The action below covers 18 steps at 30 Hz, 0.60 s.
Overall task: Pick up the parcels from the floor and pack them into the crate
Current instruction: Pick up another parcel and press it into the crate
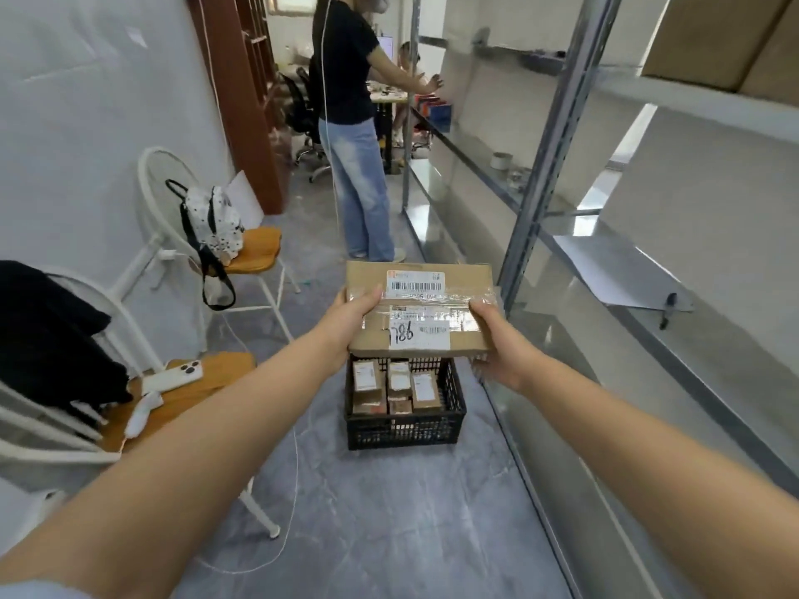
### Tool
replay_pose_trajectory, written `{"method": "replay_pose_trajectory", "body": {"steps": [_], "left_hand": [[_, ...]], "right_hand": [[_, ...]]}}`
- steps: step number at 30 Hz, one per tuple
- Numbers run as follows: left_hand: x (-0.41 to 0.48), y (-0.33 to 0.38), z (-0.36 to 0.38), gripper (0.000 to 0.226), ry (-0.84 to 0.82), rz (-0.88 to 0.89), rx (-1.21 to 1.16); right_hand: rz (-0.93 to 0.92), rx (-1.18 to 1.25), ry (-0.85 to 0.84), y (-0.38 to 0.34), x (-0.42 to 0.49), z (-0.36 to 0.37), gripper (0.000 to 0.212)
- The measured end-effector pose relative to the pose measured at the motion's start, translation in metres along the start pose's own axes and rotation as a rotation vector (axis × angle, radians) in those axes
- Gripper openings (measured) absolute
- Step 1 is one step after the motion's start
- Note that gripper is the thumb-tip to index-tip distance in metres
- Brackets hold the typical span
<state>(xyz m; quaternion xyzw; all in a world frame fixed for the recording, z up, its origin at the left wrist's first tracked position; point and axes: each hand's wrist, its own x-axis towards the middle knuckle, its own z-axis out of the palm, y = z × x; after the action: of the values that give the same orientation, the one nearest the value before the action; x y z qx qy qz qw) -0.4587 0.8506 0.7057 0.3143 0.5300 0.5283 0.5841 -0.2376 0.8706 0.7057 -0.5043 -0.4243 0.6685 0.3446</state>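
A flat brown cardboard parcel (419,311) with white barcode labels and clear tape is held level in the air between both hands. My left hand (348,315) grips its left edge, thumb on top. My right hand (497,339) grips its right edge. Directly below the parcel, on the grey floor, stands a black plastic crate (404,425) with latticed walls. Several small brown parcels (397,386) stand inside it. The crate's far part is hidden behind the held parcel.
Metal shelving (557,136) runs along the right side. Two white chairs with orange seats (255,252) stand at the left, one bearing a spotted bag, the nearer one a phone (173,376). A person (350,123) stands ahead in the aisle. A white cable (294,490) trails over the floor.
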Motion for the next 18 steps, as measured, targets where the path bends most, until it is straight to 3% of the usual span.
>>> {"method": "replay_pose_trajectory", "body": {"steps": [12,16,18], "left_hand": [[0.185,0.002,0.056,0.043,-0.051,-0.132,0.091],[0.242,-0.015,0.057,0.046,-0.078,-0.235,0.174],[0.276,-0.02,0.053,0.046,-0.105,-0.271,0.183]], "right_hand": [[0.026,-0.067,0.127,-0.036,0.177,-0.087,0.023],[0.128,-0.057,0.18,-0.03,0.237,-0.107,0.032],[0.178,-0.06,0.175,-0.03,0.268,-0.112,0.027]]}}
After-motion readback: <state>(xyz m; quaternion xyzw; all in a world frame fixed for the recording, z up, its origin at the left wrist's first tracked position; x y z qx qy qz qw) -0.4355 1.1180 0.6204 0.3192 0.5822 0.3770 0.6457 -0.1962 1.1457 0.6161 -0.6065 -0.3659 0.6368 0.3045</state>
